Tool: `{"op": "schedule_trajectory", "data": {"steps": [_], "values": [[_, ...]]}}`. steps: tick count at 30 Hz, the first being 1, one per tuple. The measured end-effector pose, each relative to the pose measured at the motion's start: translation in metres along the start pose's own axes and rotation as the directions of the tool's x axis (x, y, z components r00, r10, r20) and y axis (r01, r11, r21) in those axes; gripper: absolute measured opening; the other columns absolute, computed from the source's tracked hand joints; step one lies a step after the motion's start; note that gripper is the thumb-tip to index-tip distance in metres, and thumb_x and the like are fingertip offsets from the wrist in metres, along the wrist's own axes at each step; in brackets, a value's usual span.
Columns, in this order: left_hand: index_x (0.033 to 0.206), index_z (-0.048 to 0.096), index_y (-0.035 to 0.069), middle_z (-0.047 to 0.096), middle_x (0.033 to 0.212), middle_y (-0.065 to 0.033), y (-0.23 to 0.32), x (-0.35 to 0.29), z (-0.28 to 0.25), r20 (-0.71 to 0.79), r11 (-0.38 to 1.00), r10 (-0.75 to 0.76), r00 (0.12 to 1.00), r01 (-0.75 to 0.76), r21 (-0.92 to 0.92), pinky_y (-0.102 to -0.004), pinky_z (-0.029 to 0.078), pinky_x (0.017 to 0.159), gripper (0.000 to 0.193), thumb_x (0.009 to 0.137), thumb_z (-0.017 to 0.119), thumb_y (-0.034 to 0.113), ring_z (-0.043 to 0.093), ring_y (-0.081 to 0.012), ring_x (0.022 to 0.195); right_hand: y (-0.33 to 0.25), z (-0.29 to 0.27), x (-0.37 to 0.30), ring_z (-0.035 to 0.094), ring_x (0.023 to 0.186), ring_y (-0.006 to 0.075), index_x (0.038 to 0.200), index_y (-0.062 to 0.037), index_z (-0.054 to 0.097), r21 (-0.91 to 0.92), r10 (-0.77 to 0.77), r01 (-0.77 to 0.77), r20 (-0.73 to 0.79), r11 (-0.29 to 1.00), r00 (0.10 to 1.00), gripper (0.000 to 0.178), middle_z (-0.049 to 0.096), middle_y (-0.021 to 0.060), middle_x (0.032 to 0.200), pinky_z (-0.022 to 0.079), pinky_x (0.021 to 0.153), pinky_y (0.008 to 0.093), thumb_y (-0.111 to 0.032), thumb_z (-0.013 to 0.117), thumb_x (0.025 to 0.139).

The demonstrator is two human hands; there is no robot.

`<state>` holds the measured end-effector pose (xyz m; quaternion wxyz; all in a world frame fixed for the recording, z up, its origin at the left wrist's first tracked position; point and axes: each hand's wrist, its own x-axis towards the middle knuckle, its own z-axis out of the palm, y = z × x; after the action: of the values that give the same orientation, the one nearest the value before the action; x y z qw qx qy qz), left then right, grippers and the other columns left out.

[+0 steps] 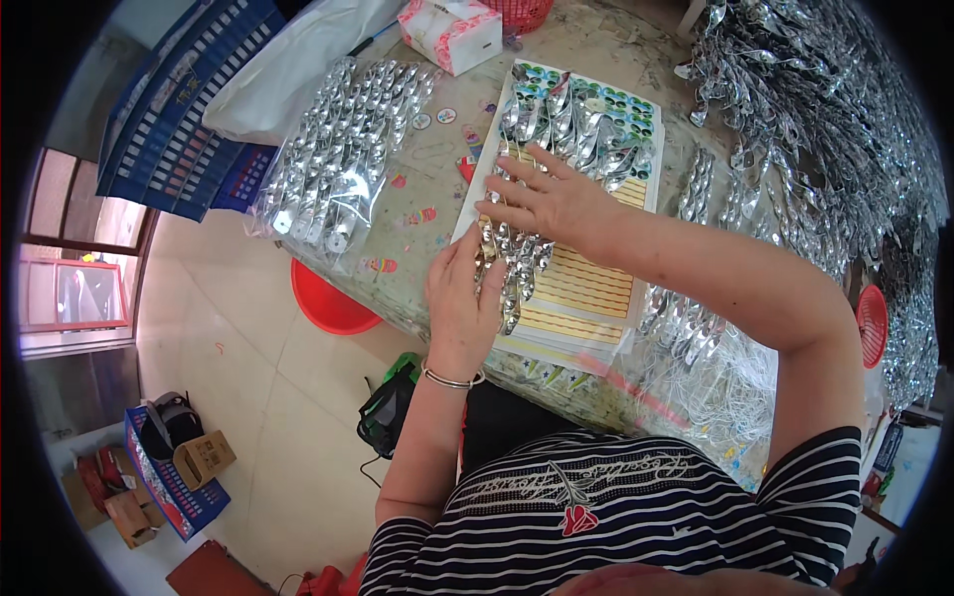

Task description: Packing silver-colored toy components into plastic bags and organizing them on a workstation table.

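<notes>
A bunch of shiny silver twisted strips (pixel 561 119) lies over a stack of printed sheets (pixel 586 283) on the table. My right hand (pixel 545 204) reaches across from the right and rests on the strips, its fingers spread and pointing left. Against the left edge of the same bunch is my left hand (pixel 460 298), fingers stretched upward and thumb apart, touching the strips' lower part. Parts of the strips are hidden under both hands. Round green and blue pictures cover the upper part of the top sheet; yellow bands with dark wavy lines run below.
Left on the table lies a clear bag of silver twisted strips (pixel 343 149), near a tissue pack (pixel 450 35). A big heap of silver strips (pixel 805 89) fills the right side. Blue crates (pixel 189 109) stand at upper left; a red basin (pixel 333 298) sits below the table edge.
</notes>
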<state>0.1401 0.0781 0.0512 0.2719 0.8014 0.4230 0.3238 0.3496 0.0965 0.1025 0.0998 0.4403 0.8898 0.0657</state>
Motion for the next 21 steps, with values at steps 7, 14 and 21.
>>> {"op": "schedule_trajectory", "data": {"steps": [7,14,21], "values": [[0.131,0.047,-0.004,0.063,0.116,-0.0144,-0.005,-0.008,-0.007,0.029,0.865,-0.207,0.978,0.197,-0.462,-0.0334,0.042,0.096,0.041,0.094,0.053,0.013,0.052,-0.0255,0.112,0.000,0.015,0.008,0.042,0.126,0.0269,0.106,-0.0072,0.052,0.049,-0.028,0.034,-0.113,0.998,0.993,0.030,0.053,0.0071,0.111,0.019,0.117,0.0479,-0.007,0.057,0.077],[0.124,0.052,-0.003,0.062,0.114,-0.0118,-0.006,-0.030,-0.020,-0.187,0.743,-0.388,0.903,0.187,-0.642,-0.0272,0.044,0.090,0.029,0.098,0.050,0.010,0.056,-0.0131,0.101,0.001,0.014,0.009,0.057,0.094,0.0239,0.088,-0.0087,0.054,0.014,-0.036,0.039,-0.173,0.999,0.984,0.013,0.058,0.0047,0.089,0.031,0.111,0.0430,-0.009,0.057,0.076],[0.123,0.054,-0.002,0.061,0.112,-0.0093,-0.014,-0.048,-0.034,-0.235,0.724,-0.437,0.868,0.184,-0.665,-0.0247,0.044,0.086,0.027,0.098,0.050,0.009,0.055,-0.0106,0.097,-0.001,0.006,0.001,0.060,0.088,0.0271,0.084,-0.0063,0.056,0.232,0.148,-0.112,-0.141,0.966,0.979,0.009,0.061,0.0090,0.087,0.048,0.076,0.0403,-0.009,0.058,0.075]]}}
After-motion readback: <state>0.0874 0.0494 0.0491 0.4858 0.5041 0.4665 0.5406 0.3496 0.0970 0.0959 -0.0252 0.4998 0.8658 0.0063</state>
